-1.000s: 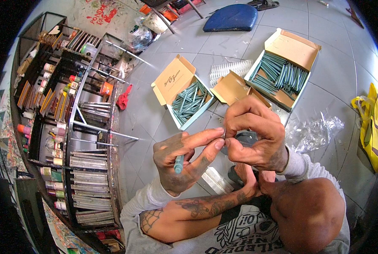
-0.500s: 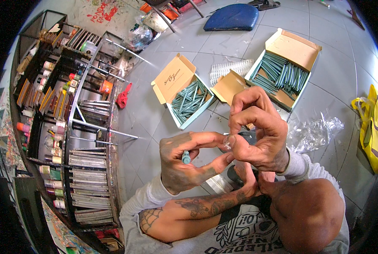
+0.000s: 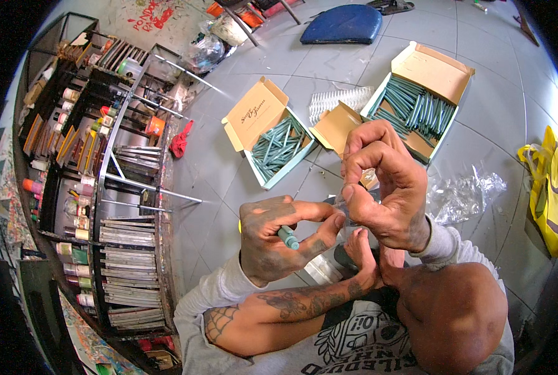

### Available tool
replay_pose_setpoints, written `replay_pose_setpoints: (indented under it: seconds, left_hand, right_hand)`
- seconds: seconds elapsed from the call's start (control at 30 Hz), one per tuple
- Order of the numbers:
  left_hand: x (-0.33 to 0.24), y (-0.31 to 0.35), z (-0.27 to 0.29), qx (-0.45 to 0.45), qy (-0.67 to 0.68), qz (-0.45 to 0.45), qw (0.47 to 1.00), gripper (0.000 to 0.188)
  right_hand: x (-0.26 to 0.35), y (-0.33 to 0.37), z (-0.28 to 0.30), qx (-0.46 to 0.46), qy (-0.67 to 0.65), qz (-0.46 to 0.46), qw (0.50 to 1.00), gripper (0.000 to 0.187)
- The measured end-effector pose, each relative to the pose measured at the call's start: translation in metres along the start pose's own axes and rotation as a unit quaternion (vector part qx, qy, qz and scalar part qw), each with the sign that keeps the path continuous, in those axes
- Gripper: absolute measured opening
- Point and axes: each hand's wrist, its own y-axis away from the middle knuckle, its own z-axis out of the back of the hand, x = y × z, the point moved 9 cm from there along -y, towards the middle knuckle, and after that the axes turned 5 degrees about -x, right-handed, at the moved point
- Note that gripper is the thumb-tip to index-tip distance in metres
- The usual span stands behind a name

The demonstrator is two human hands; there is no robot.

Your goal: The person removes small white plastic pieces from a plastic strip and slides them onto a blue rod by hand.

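Gripping a teal tube (image 3: 288, 237) in the closed left hand (image 3: 272, 244) while the right hand (image 3: 385, 194) pinches a small clear piece (image 3: 340, 201) just above it, the person seems mid-job, two boxes (image 3: 279, 150) holding many tubes.

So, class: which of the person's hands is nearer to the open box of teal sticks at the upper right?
Right. The right hand is raised just below and left of that box; the left hand, gripping a teal stick, sits lower and farther left.
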Motion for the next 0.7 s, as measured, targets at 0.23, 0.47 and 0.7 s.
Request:
replay_pose_setpoints:
  seconds: [0.23,0.47,0.7]
  left_hand:
    - [0.001,0.001,0.000,-0.005,-0.022,-0.013,1.000,0.004]
    - [-0.004,-0.003,0.008,-0.031,-0.064,-0.057,0.996,0.008]
    - [0.003,0.000,0.007,-0.038,-0.062,-0.023,0.997,0.005]
  right_hand:
    - [-0.008,0.000,0.001,-0.005,-0.028,-0.063,0.998,0.020]
    - [-0.030,0.016,-0.005,0.076,-0.065,-0.183,0.978,0.023]
    - [-0.021,0.013,-0.015,0.094,-0.089,-0.142,0.981,0.010]
